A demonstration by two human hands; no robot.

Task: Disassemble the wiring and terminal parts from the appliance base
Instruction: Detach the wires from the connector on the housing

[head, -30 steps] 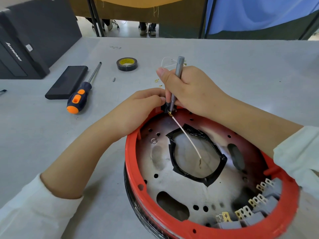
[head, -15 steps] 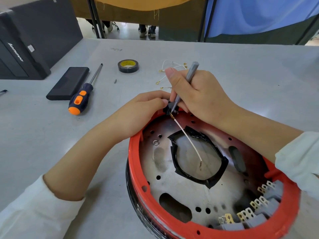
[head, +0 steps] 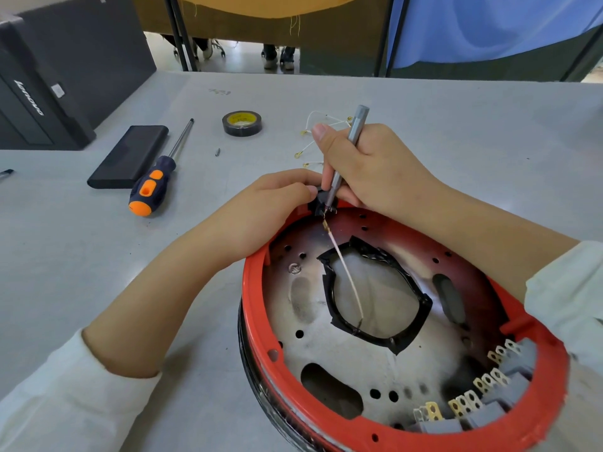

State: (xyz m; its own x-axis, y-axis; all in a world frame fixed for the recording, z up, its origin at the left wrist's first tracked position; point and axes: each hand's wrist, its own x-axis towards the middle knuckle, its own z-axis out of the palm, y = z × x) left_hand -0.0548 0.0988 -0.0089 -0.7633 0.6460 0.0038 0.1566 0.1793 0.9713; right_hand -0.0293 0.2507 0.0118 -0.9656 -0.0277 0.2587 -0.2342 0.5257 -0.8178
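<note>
Your right hand [head: 375, 168] hides the middle of the slim grey tool [head: 354, 132], your left hand [head: 261, 210] covers most of the small black part [head: 321, 202], whose make I cannot tell, and the red base [head: 257, 321] runs off the bottom edge.

Hands [head: 375, 164] block far rim; tape-edged opening [head: 375, 288] unobstructed.

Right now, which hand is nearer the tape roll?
Right. The right hand sits just right of the tape roll; the left hand is lower, at the red base rim.
</note>
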